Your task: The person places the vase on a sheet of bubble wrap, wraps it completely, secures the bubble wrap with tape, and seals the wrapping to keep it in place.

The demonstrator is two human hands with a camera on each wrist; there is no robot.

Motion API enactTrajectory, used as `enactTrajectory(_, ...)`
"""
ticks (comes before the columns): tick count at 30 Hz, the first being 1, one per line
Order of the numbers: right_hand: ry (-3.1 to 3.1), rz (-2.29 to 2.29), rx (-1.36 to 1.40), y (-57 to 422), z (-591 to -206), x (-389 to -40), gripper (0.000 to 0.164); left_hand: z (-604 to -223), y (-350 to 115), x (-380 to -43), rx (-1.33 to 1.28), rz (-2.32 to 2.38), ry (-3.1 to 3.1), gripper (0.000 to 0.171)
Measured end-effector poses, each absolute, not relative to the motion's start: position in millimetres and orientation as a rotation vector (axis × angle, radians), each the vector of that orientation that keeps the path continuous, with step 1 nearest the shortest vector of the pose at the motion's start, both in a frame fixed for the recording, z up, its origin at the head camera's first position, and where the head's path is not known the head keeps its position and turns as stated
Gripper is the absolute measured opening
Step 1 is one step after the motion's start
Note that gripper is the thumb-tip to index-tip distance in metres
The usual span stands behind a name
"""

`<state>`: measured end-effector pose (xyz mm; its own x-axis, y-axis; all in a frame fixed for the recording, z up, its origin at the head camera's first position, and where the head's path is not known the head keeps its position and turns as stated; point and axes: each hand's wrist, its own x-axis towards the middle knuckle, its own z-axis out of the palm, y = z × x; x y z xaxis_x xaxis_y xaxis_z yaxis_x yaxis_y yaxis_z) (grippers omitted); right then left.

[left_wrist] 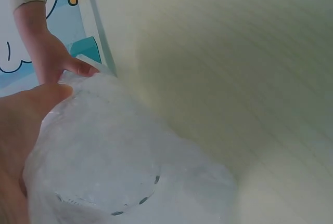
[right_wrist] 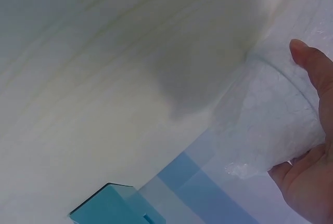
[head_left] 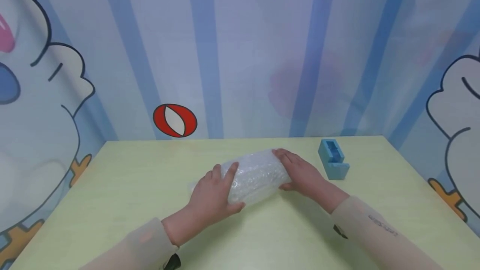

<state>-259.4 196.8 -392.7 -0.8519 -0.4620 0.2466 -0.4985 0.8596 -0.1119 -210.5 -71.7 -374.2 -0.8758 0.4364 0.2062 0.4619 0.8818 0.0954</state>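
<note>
**Slipping and unrolling are the chief risks for the bubble-wrap bundle**

The bundle is found to the left of the blue tape dispenser, so named by its shape, and it is set at a slant. Whether its weight is borne by the table or by the hands cannot be told. In the left wrist view a rounded outline with dark marks is shown through the film; what is wrapped inside cannot be identified.

The bundle is clamped by both hands. Its part farther from the dispenser is gripped by the left hand, with the fingers over the top and the thumb on the near side. Its end nearer to the dispenser is held between fingers and thumb by the right hand.

Because no tape can be made out on the film, the wrap could be loosened if either grip were relaxed. By too hard a squeeze, the bubbles could be crushed. Since the dispenser is placed just beyond the right hand, it might be knocked across the pale yellow table by a careless swing of that arm.
</note>
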Motion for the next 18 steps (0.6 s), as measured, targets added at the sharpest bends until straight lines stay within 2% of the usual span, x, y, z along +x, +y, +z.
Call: enactTrajectory(18,-2.902,0.324,0.878,192.8,-382.0,-282.9,0.088,-367.0,-67.5,-189.4,-0.629,-0.273,-2.942,0.09)
